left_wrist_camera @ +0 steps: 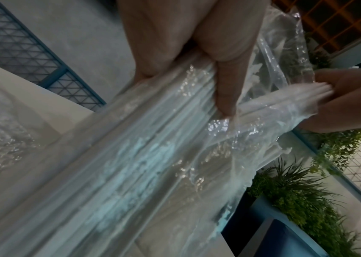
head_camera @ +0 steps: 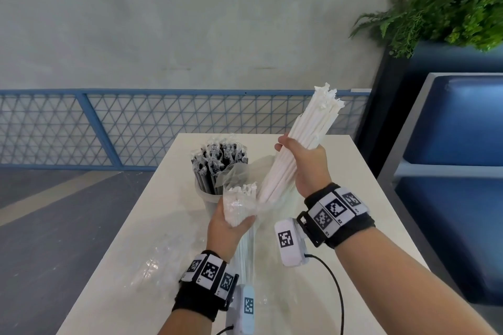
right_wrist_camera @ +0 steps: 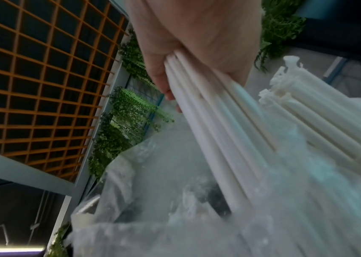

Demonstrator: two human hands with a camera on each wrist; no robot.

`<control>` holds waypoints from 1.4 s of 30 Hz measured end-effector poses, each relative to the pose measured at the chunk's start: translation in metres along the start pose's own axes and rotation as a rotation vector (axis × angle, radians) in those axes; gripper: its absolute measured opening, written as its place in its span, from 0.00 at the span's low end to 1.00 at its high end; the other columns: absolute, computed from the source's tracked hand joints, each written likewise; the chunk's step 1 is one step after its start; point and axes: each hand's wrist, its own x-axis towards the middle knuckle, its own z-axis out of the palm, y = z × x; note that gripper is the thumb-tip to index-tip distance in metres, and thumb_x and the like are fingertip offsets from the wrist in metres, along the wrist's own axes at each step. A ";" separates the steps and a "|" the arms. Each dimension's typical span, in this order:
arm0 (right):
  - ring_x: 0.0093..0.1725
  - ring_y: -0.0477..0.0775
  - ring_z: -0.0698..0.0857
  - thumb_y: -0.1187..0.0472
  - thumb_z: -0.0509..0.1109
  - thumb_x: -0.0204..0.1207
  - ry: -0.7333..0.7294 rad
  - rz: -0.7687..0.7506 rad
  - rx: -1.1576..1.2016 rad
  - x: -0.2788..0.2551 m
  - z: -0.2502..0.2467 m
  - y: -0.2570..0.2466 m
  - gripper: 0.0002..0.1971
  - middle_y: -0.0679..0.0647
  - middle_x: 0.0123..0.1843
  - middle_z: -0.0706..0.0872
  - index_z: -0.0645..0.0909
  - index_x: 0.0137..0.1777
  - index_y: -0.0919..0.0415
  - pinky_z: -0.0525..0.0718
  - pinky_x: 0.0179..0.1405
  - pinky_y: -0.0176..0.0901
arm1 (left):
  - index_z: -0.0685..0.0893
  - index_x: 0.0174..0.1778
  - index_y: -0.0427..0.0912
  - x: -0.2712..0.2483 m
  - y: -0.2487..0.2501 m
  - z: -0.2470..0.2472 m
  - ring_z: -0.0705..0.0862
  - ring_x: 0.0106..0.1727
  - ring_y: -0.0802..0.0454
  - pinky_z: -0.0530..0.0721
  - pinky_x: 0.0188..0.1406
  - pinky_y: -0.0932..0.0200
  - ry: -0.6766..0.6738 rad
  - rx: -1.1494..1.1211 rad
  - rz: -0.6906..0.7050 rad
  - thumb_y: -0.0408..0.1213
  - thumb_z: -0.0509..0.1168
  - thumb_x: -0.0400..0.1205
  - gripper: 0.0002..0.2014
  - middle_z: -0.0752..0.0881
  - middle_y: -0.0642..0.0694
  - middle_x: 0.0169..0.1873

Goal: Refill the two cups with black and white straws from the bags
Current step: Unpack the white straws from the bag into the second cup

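About half done, by my judgement: 1 cup (head_camera: 211, 198) on the tabletop (head_camera: 353, 198) already holds black straws (head_camera: 217, 166). The right hand (head_camera: 307, 168) clasps a bundle of white straws (head_camera: 302, 144) half out of the bag (head_camera: 242, 209), which the left hand (head_camera: 228, 228) grips. The 2nd cup isn't visible.

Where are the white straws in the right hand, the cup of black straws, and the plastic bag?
white straws (head_camera: 304, 141): head view, middle of the bundle.
cup of black straws (head_camera: 211, 202): head view, clear wall.
plastic bag (head_camera: 246, 205): head view, crumpled mouth.

White straws (head_camera: 296, 149), black straws (head_camera: 217, 168) in a clear cup (head_camera: 204, 198), a cream table (head_camera: 353, 171), blue mesh fence (head_camera: 136, 128).
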 end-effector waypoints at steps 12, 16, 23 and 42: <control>0.29 0.50 0.81 0.71 0.69 0.69 0.192 -0.028 0.169 0.025 -0.007 -0.037 0.03 0.57 0.35 0.80 0.79 0.42 0.69 0.79 0.24 0.34 | 0.75 0.66 0.40 0.008 -0.001 -0.010 0.80 0.59 0.48 0.75 0.59 0.57 0.167 -0.027 -0.071 0.26 0.76 0.70 0.29 0.83 0.46 0.55; 0.31 0.52 0.82 0.71 0.69 0.69 0.304 -0.109 0.175 0.035 -0.015 -0.045 0.04 0.54 0.32 0.82 0.79 0.35 0.65 0.80 0.32 0.40 | 0.76 0.62 0.42 0.009 0.002 -0.014 0.79 0.58 0.48 0.74 0.58 0.58 0.228 -0.073 -0.096 0.25 0.75 0.70 0.26 0.82 0.45 0.53; 0.34 0.51 0.82 0.71 0.72 0.65 0.297 -0.223 0.165 0.032 -0.007 -0.041 0.07 0.55 0.35 0.82 0.78 0.41 0.63 0.82 0.33 0.41 | 0.76 0.63 0.43 0.007 0.004 -0.011 0.79 0.57 0.49 0.74 0.58 0.57 0.220 -0.072 -0.101 0.27 0.76 0.70 0.27 0.82 0.47 0.53; 0.38 0.45 0.83 0.67 0.73 0.66 0.421 -0.309 -0.002 0.045 -0.021 -0.042 0.17 0.49 0.39 0.82 0.79 0.55 0.70 0.83 0.39 0.40 | 0.77 0.56 0.48 0.010 0.002 -0.014 0.82 0.49 0.56 0.77 0.53 0.58 0.235 -0.140 -0.099 0.24 0.74 0.71 0.23 0.83 0.57 0.45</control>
